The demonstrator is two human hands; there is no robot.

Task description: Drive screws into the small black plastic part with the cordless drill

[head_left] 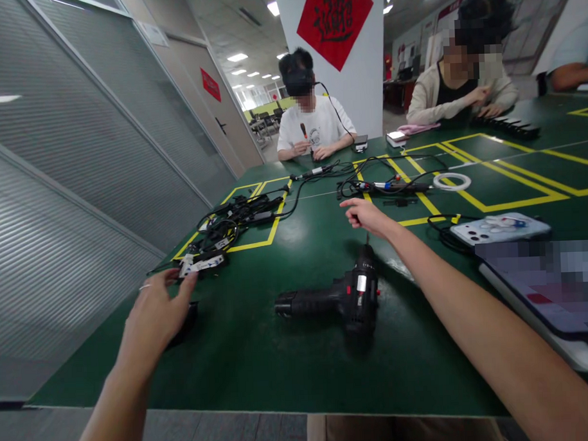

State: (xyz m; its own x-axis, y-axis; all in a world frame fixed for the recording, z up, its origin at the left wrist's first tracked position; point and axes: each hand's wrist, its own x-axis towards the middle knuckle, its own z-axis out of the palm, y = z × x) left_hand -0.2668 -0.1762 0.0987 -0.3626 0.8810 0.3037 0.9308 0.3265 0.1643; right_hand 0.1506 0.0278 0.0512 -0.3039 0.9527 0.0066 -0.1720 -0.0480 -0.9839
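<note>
My left hand (155, 312) is over the left side of the green table, thumb and fingers apart. Just beyond its fingertips lies a black bundle with white labels (206, 263); I cannot tell whether they touch it. A dark object (186, 324) shows partly from behind this hand. My right hand (364, 215) hovers past the drill's tip, index finger stretched out and the other fingers loosely bent, with nothing seen in it. Between my arms a black cordless drill (359, 295) lies on its side, its bit pointing away from me and its handle to the left.
Tangled black cables (245, 216) lie inside yellow tape at left. More cables and a pen-like tool (389, 186) lie farther back, near a white ring (451, 181). A phone (499, 229) and a tablet-like device (547, 289) are at right. People sit across the table (241, 377).
</note>
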